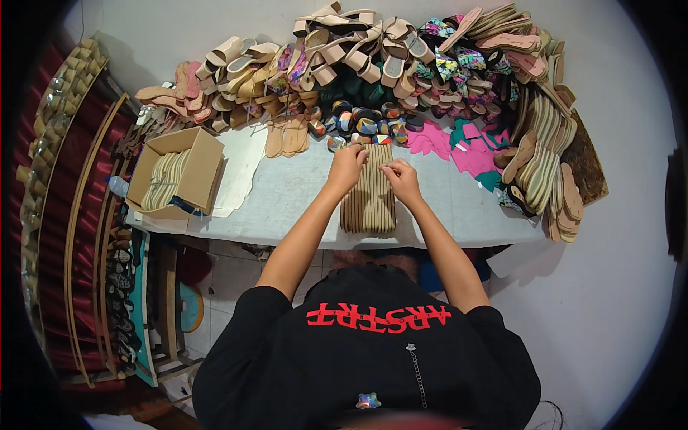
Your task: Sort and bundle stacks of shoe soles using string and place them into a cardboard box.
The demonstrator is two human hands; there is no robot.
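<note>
A tight stack of tan shoe insoles (368, 208) with dark stripes between their edges lies in front of me at the middle of the table. My left hand (347, 165) is at the stack's far left, its fingers closed near the top edge; whatever they grip is too small to make out. Over the stack's right side, my right hand (403, 179) has thumb and fingers pinched together, and I cannot make out what is between them. Just beyond the stack sit several multicoloured patterned shoe pieces (365, 125).
An open cardboard box (197, 172) holding more insoles stands at the left. A pair of tan soles (287, 137) lies nearby. Beige sandals (337, 54) are heaped along the back. Pink fabric pieces (469, 156) and piled insoles (548, 143) are at the right.
</note>
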